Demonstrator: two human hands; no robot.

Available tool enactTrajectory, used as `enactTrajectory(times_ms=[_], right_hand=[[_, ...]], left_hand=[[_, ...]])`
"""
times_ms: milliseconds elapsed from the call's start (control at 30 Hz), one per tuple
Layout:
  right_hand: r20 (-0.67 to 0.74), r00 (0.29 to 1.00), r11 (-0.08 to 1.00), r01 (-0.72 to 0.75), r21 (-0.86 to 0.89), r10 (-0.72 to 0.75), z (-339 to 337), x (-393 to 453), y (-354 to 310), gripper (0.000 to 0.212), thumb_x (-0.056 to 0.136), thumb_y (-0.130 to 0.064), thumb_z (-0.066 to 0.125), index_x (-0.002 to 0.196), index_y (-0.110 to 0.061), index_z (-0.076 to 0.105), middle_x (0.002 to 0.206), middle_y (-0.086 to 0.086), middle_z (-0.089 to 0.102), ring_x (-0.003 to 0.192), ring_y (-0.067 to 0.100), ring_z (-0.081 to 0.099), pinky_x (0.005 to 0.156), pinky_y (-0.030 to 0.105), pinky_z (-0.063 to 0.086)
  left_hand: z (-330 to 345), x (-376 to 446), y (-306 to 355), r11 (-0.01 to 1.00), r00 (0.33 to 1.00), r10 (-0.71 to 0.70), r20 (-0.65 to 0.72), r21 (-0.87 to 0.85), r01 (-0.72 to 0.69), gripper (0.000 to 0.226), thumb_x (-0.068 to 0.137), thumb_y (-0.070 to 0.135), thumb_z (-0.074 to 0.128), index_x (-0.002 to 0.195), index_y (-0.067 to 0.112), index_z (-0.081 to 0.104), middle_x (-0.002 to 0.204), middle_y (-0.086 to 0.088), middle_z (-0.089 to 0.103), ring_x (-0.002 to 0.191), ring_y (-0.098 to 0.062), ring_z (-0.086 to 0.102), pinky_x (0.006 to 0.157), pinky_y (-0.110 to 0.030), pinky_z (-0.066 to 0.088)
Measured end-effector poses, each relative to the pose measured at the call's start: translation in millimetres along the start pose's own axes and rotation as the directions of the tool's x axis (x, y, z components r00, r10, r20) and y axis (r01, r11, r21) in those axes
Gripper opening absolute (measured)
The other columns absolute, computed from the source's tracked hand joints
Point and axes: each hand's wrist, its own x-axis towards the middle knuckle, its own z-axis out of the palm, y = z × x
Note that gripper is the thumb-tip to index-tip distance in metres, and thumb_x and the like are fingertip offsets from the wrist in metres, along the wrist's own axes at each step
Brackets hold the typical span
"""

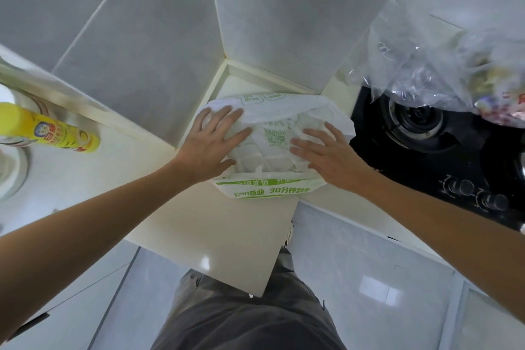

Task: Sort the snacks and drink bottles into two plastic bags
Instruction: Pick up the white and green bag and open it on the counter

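Note:
A white plastic bag with green print [272,148] lies flattened in the corner of the cream countertop [216,224]. My left hand [211,145] rests flat on the bag's left side, fingers spread. My right hand [326,156] presses flat on its right side, fingers spread too. A clear plastic bag [443,65] with colourful snack packets inside sits on the black gas stove [443,145] at the right. No drink bottles show.
A yellow spray can [48,129] lies on its side at the left, near a round white object [11,167] at the frame's edge. Grey tiled walls meet behind the bag. Stove knobs [477,193] line the stove's front edge.

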Motion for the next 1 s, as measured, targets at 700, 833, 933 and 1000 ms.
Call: enactTrajectory(times_ms=[700, 833, 933, 1000], right_hand=[[0.313, 0.847, 0.89, -0.456, 0.012, 0.43, 11, 0, 6, 0.121, 0.062, -0.087, 0.069, 0.159, -0.026, 0.03, 0.151, 0.015, 0.038, 0.144, 0.039, 0.029, 0.122, 0.054, 0.022], [0.304, 0.82, 0.853, -0.52, 0.042, 0.485, 10, 3, 3, 0.124, 0.063, -0.085, 0.07, 0.162, -0.024, 0.026, 0.161, 0.015, 0.029, 0.15, 0.039, 0.023, 0.125, 0.054, 0.015], [0.252, 0.837, 0.854, -0.515, 0.069, 0.485, 1, 1, -5, 0.11, 0.073, -0.079, 0.068, 0.16, -0.026, 0.03, 0.164, 0.01, 0.029, 0.153, 0.036, 0.019, 0.127, 0.055, 0.008], [0.142, 0.867, 0.862, -0.493, 0.119, 0.477, -6, 0, -15, 0.093, 0.079, -0.074, 0.061, 0.156, -0.024, 0.042, 0.161, 0.009, 0.038, 0.153, 0.038, 0.023, 0.126, 0.058, 0.009]], left_hand=[[26, 22, 8, 0.978, 0.857, -0.206, 0.473, 0.131, 0.163, 0.13, 0.061, 0.095, 0.054, 0.161, 0.03, 0.0, 0.165, -0.027, -0.012, 0.154, -0.046, -0.011, 0.121, -0.067, 0.001], [24, 30, 5, 0.978, 0.863, -0.202, 0.463, 0.142, 0.152, 0.126, 0.066, 0.087, 0.061, 0.161, 0.032, 0.0, 0.166, -0.025, -0.01, 0.154, -0.047, -0.009, 0.122, -0.065, 0.0], [11, 27, 3, 0.983, 0.905, -0.173, 0.389, 0.124, 0.135, 0.113, 0.075, 0.078, 0.064, 0.162, 0.032, 0.008, 0.167, -0.019, 0.001, 0.155, -0.045, -0.004, 0.123, -0.064, -0.002], [-1, 22, 4, 0.984, 0.934, -0.17, 0.313, 0.109, 0.142, 0.1, 0.083, 0.072, 0.061, 0.162, 0.03, 0.018, 0.167, -0.016, 0.012, 0.156, -0.042, 0.002, 0.123, -0.065, 0.001]])
